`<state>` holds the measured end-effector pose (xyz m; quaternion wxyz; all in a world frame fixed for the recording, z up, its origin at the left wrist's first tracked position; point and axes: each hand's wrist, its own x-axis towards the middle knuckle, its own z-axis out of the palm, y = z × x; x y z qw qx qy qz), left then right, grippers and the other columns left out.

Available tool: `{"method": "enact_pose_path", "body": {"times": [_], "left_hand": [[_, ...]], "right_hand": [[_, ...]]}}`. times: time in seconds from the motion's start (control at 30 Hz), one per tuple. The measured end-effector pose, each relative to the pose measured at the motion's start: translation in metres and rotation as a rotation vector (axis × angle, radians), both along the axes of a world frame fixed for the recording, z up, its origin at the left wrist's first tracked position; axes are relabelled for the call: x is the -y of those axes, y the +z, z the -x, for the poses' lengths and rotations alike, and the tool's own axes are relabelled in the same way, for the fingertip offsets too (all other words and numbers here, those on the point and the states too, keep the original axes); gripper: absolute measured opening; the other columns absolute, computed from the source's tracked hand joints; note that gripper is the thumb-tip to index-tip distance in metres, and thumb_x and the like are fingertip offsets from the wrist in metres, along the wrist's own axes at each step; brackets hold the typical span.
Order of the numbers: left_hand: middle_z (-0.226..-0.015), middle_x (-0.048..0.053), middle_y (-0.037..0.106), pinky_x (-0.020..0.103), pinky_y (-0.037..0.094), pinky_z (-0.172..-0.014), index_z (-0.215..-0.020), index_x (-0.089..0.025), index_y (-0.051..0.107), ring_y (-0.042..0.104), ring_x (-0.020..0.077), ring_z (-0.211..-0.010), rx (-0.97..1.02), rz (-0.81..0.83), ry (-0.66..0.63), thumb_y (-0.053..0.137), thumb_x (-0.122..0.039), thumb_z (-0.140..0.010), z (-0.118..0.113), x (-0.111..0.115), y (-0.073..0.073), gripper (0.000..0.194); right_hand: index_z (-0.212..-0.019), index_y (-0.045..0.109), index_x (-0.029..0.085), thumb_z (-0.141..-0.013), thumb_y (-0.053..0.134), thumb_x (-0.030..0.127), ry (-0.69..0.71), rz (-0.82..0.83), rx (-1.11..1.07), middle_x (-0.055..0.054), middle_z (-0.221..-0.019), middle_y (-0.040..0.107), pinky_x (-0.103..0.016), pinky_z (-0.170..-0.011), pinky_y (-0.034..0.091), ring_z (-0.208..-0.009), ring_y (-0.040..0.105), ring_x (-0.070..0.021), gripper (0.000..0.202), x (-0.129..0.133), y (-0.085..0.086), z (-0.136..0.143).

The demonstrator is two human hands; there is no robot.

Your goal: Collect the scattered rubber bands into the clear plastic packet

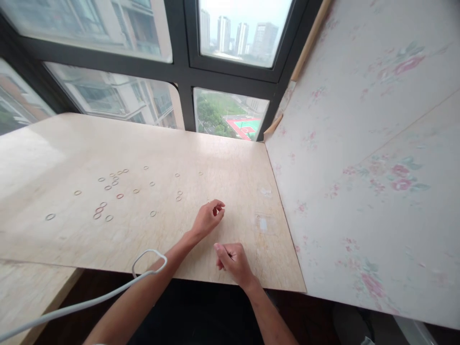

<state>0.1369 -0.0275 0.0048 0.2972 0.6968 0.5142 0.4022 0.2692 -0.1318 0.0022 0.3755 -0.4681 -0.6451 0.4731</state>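
My left hand [209, 218] is low over the tabletop [230, 163], its thumb and fingers curled together toward the right. Whatever sits between its fingertips, if anything, is too small to make out. At its knuckles shows part of a small pale ring [208, 201]. Nearer the edge, my right hand [234, 261] is closed in a loose fist, thumb on top, and its inside is hidden. Several thin rings lie scattered leftward, among them a reddish ring [120, 196], a grey ring [153, 213] and a dark ring [50, 217].
A clear plastic piece with a white patch [263, 224] lies right of my hands, a smaller one [265, 191] behind it. A white cable [93, 302] loops over my left forearm. Flowered wall panelling [345, 172] bounds the right side; dark window frames [187, 96] stand behind.
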Motion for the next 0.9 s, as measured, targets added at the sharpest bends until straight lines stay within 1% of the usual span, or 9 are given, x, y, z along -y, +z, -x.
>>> {"method": "enact_pose_path", "body": {"times": [0.1, 0.23, 0.33, 0.43, 0.5, 0.57, 0.7, 0.8, 0.9], "left_hand": [[-0.066, -0.002, 0.060, 0.024, 0.039, -0.056, -0.092, -0.019, 0.060, 0.049, 0.0114, -0.055, -0.002, 0.034, 0.053, 0.054, -0.016, -0.076, 0.019, 0.006, -0.008, 0.017], [-0.071, 0.000, 0.063, 0.025, 0.042, -0.061, -0.094, -0.018, 0.060, 0.053, 0.0123, -0.060, -0.044, 0.034, 0.016, 0.051, -0.014, -0.077, 0.030, 0.013, -0.011, 0.019], [-0.076, 0.003, 0.065, 0.026, 0.043, -0.065, -0.090, -0.018, 0.062, 0.057, 0.0143, -0.068, -0.094, 0.030, -0.042, 0.053, -0.014, -0.076, 0.033, 0.018, -0.008, 0.018], [-0.074, 0.003, 0.066, 0.026, 0.041, -0.063, -0.073, -0.017, 0.061, 0.057, 0.0153, -0.068, -0.106, 0.030, -0.126, 0.055, -0.013, -0.073, 0.036, 0.019, -0.008, 0.007], [-0.068, 0.003, 0.064, 0.025, 0.040, -0.060, -0.064, -0.017, 0.056, 0.056, 0.0147, -0.065, -0.057, 0.045, -0.118, 0.054, -0.009, -0.071, 0.038, 0.017, -0.011, 0.010], [-0.065, 0.003, 0.062, 0.025, 0.038, -0.057, -0.063, -0.016, 0.054, 0.055, 0.0145, -0.062, -0.002, 0.085, -0.034, 0.051, -0.009, -0.072, 0.040, 0.012, -0.015, 0.012], [-0.070, 0.006, 0.063, 0.027, 0.038, -0.057, -0.077, -0.014, 0.058, 0.055, 0.0158, -0.061, 0.058, 0.117, 0.102, 0.048, -0.011, -0.075, 0.044, 0.007, -0.020, 0.011], [-0.079, 0.007, 0.065, 0.029, 0.042, -0.064, -0.086, -0.015, 0.060, 0.058, 0.0181, -0.070, 0.020, 0.013, 0.006, 0.047, -0.011, -0.076, 0.047, 0.010, -0.020, 0.017], [-0.079, 0.009, 0.065, 0.031, 0.043, -0.069, -0.081, -0.016, 0.063, 0.059, 0.0209, -0.076, -0.078, -0.063, -0.096, 0.047, -0.010, -0.076, 0.048, 0.015, -0.020, 0.018]], "right_hand": [[-0.055, 0.057, 0.015, -0.091, 0.046, 0.048, 0.001, 0.093, -0.050, 0.001, -0.048, 0.054, -0.017, -0.041, 0.036, -0.039, 0.046, -0.0066, 0.050, -0.003, -0.001, 0.001], [-0.073, 0.055, 0.017, -0.086, 0.052, 0.052, 0.005, 0.221, -0.115, 0.005, -0.052, 0.052, -0.016, -0.033, 0.032, -0.035, 0.042, -0.0055, 0.037, -0.017, 0.005, 0.009], [-0.079, 0.053, 0.018, -0.086, 0.052, 0.051, 0.004, 0.164, -0.119, 0.007, -0.050, 0.049, -0.015, -0.033, 0.031, -0.035, 0.039, -0.0052, 0.033, -0.037, 0.018, 0.025], [-0.086, 0.054, 0.018, -0.086, 0.052, 0.048, 0.055, 0.063, -0.061, 0.008, -0.050, 0.049, -0.016, -0.033, 0.030, -0.034, 0.040, -0.0056, 0.029, -0.064, 0.036, 0.050], [-0.092, 0.055, 0.018, -0.086, 0.051, 0.046, 0.092, 0.025, 0.038, 0.009, -0.049, 0.050, -0.017, -0.031, 0.027, -0.031, 0.039, -0.0061, 0.028, -0.086, 0.048, 0.068], [-0.098, 0.055, 0.018, -0.087, 0.048, 0.044, 0.126, 0.004, 0.188, 0.009, -0.049, 0.050, -0.018, -0.028, 0.023, -0.027, 0.037, -0.0066, 0.029, -0.111, 0.057, 0.087], [-0.104, 0.058, 0.015, -0.087, 0.040, 0.027, 0.222, -0.184, 0.658, 0.004, -0.056, 0.057, -0.018, -0.041, 0.035, -0.040, 0.049, -0.0077, 0.027, -0.164, 0.065, 0.125], [-0.094, 0.065, 0.014, -0.080, 0.049, 0.020, 0.302, -0.220, 0.814, 0.001, -0.055, 0.060, -0.019, -0.052, 0.039, -0.052, 0.056, -0.0106, 0.022, -0.195, 0.061, 0.150], [-0.081, 0.069, 0.015, -0.072, 0.058, 0.018, 0.379, -0.211, 0.914, 0.000, -0.053, 0.062, -0.020, -0.056, 0.039, -0.055, 0.057, -0.0122, 0.014, -0.212, 0.055, 0.168]]}}
